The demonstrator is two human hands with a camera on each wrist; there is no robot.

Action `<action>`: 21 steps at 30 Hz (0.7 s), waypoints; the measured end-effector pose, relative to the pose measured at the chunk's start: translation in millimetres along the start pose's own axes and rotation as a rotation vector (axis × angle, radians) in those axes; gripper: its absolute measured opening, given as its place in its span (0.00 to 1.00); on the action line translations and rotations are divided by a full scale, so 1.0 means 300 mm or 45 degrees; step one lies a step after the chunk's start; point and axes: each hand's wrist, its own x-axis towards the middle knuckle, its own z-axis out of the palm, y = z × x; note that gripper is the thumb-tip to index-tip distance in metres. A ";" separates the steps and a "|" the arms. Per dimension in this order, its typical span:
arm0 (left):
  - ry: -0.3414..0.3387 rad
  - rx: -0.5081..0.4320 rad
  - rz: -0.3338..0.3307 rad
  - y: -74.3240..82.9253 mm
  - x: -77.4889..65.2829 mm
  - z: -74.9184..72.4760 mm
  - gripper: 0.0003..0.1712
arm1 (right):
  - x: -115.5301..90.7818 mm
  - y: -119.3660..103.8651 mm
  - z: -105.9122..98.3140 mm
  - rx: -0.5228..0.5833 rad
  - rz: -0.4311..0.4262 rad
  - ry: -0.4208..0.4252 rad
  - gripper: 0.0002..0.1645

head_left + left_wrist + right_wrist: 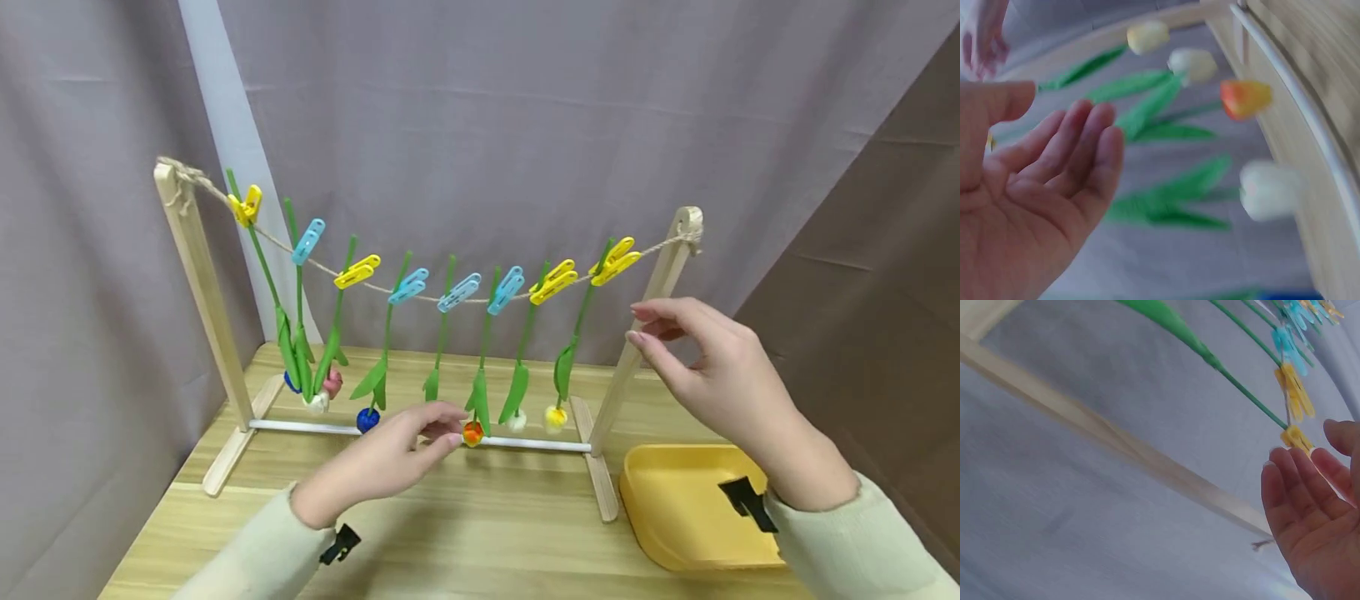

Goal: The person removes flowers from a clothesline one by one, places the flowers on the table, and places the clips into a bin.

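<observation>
Several artificial tulips hang heads down from a twine (480,301), each stem pinned by a yellow or light blue clothespin (507,290). My left hand (397,450) hovers in front of the lower row of heads, its loosely bent fingers holding nothing. In the head view its fingertips overlap the area beside the orange tulip (472,433); a white tulip (1269,190) shows in the left wrist view. My right hand (720,375) is raised by the right post, with nothing in its fingers. Nearest to it is the rightmost yellow clothespin (617,262), above a yellow tulip (556,418).
The twine is tied between two wooden posts (201,292), joined low down by a white rod (536,445). On the wooden table (480,533), a yellow tray (675,517) stands at the right. Grey curtain (525,125) hangs behind the rack.
</observation>
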 end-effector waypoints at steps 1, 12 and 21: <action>0.009 0.002 0.020 0.020 0.020 0.007 0.21 | 0.015 -0.001 -0.005 0.000 -0.009 0.012 0.24; 0.068 0.044 0.161 0.218 0.184 0.055 0.30 | 0.140 -0.017 -0.050 -0.115 -0.284 0.204 0.23; 0.166 -0.019 0.220 0.293 0.291 0.108 0.43 | 0.184 0.010 -0.050 -0.286 -0.383 0.158 0.25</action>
